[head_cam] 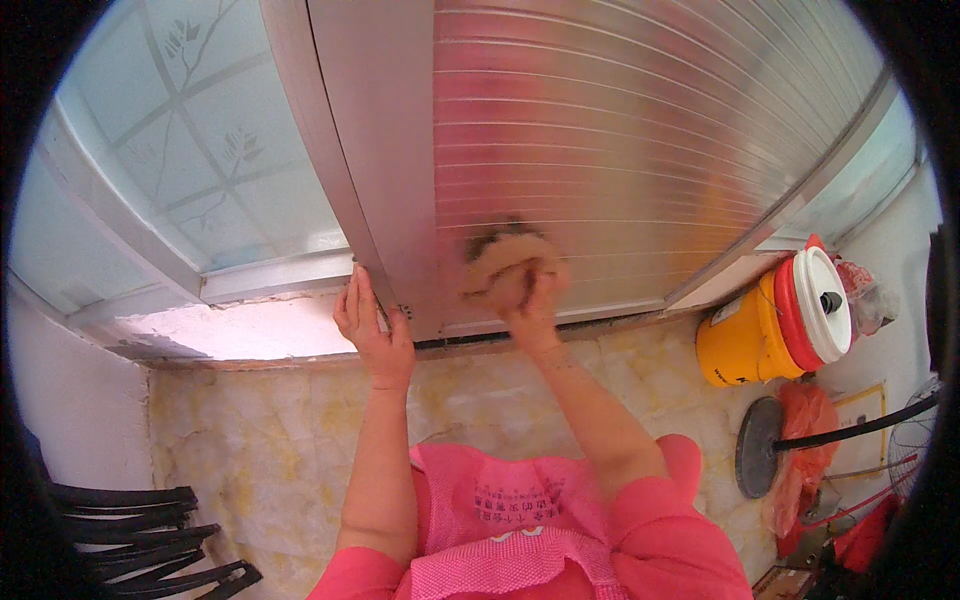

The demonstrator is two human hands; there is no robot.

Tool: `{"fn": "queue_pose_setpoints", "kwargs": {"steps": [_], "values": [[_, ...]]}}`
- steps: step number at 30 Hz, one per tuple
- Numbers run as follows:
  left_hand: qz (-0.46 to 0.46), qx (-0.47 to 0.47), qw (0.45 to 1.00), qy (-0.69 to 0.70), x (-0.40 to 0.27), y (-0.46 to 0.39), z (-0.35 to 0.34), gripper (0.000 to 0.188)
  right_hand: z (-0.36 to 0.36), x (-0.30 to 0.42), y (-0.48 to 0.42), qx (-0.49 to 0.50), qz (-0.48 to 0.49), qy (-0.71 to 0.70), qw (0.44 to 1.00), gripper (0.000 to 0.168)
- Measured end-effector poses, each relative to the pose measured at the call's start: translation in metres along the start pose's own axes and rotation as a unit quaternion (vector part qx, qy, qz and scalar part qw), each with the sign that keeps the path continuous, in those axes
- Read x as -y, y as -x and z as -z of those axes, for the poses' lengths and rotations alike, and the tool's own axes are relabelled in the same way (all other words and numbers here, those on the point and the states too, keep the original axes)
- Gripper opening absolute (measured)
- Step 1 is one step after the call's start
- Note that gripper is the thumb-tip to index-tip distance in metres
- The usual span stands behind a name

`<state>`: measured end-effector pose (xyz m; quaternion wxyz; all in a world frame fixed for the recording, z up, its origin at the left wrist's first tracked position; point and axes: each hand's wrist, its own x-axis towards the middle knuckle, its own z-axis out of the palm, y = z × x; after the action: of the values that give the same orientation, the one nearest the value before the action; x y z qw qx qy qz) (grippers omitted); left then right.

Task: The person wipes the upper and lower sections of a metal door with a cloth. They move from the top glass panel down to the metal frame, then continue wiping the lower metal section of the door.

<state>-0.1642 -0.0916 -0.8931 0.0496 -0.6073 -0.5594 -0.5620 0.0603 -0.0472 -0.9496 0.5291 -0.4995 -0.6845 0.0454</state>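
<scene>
A metal door with a ribbed, reflective panel (600, 172) rises before me. My right hand (541, 296) presses a tan cloth (504, 276) against the low part of this panel; both are motion-blurred. A dark patch, perhaps a reflection, shows just above the cloth. On the left, my left hand (373, 322) grips the door's edge (367, 251) near its bottom corner, with the fingers on the outer side and the thumb on the face side. I wear a pink apron (517, 510) that bears writing.
Frosted glass panes (202, 127) stand left of the door. A yellow bucket (739, 330) with red and white lids sits at right. Behind it lie a round black base (757, 448) with a pole and a red plastic bag (806, 420). Black curved bars (142, 525) jut in at lower left over the marbled floor (247, 435).
</scene>
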Motion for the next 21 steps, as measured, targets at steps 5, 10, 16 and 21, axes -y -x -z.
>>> {"fn": "queue_pose_setpoints", "kwargs": {"steps": [5,10,16,21], "values": [[0.001,-0.008,1.0,-0.003,0.001,0.002,0.0,0.067,0.075,-0.061,-0.017,-0.127,-0.056,-0.019,0.99,0.07],[0.009,0.0,1.0,-0.015,-0.002,0.001,-0.003,0.064,0.102,-0.095,-0.019,-0.319,-0.223,-0.144,0.91,0.055],[0.013,-0.031,0.999,0.0,-0.004,0.002,-0.011,0.065,0.024,0.003,-0.013,-0.282,-0.331,-0.09,0.896,0.062],[0.058,-0.034,0.997,0.027,-0.013,0.004,-0.012,0.068,0.001,0.024,-0.004,-0.245,-0.34,-0.178,0.89,0.069]]}}
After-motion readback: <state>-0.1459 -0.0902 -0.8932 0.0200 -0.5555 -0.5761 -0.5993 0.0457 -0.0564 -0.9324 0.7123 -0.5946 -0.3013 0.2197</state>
